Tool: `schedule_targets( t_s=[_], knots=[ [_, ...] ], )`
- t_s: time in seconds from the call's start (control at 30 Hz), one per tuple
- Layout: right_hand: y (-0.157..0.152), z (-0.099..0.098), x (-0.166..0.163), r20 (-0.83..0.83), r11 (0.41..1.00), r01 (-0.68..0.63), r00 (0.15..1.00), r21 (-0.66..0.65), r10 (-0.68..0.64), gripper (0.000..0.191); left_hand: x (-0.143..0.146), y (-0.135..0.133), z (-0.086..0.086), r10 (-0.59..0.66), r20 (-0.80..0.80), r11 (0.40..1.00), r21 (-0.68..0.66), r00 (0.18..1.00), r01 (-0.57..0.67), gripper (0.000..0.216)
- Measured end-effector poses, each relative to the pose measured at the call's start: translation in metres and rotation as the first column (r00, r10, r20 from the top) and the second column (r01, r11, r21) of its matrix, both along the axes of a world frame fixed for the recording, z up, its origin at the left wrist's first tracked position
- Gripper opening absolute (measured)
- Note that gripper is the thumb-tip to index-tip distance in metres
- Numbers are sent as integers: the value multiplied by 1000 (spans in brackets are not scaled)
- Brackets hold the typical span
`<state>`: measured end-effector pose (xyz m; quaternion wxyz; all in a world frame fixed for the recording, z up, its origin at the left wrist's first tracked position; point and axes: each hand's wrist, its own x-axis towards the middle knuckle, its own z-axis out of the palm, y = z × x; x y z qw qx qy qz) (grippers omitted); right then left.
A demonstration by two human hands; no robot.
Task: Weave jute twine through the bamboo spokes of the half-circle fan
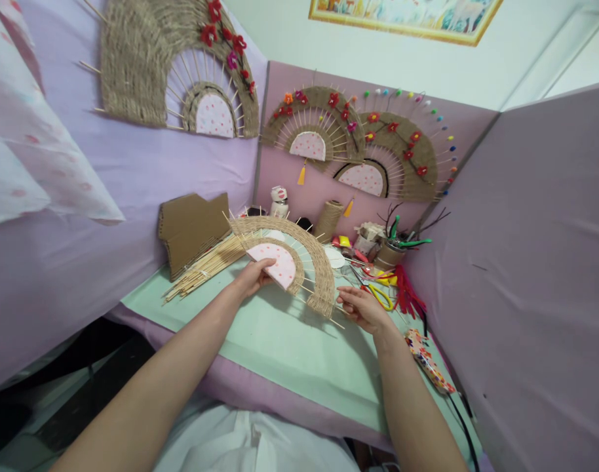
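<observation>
A half-round fan of thin bamboo sticks and woven twine (319, 262) hangs tilted above the table. My left hand (254, 276) is closed on its base, thumb on the pink dotted half-circle (280, 261) and the other fingers mostly hidden behind. Bare stick tips jut past the twine's outer edge. Close to the fan's right end, my right hand (361, 307) has its fingers curled and pinched together beside the stick tips. Whatever lies between those fingertips is too small to make out.
Bamboo sticks (211, 263) and cardboard (191, 229) lie left. A twine spool (328, 221), yellow-handled scissors (381, 296), a pot with green-handled pliers (390, 252) and a flowered glue gun (427, 360) stand or lie behind and right. Finished fans (132, 72) hang on the partitions.
</observation>
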<state>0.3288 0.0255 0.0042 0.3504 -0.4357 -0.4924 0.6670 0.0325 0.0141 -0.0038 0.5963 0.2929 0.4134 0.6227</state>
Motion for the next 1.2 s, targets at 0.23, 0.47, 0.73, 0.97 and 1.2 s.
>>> schedule_targets(
  t_s=[0.23, 0.47, 0.73, 0.97, 1.2],
  knots=[
    [1, -3, -6, 20, 943, 206, 976, 261, -219, 43, -1, 4, -4, 61, -7, 998, 4, 998, -61, 23],
    [4, -7, -9, 33, 906, 197, 974, 375, -226, 37, 0, 2, -4, 31, -47, 1000, 7, 998, -31, 25],
    [7, -8, -6, -17, 896, 257, 963, 363, -270, 34, 0, 1, 0, 28, -3, 1000, -1, 1000, -28, 26],
    [5, -7, -7, 0, 893, 236, 967, 384, -256, 35, 0, 1, -2, 27, -4, 1000, 0, 1000, -27, 24],
    [1, -2, -9, -30, 889, 240, 968, 390, -248, 33, -1, 3, -4, 40, -9, 999, 4, 999, -40, 25]
  ],
)
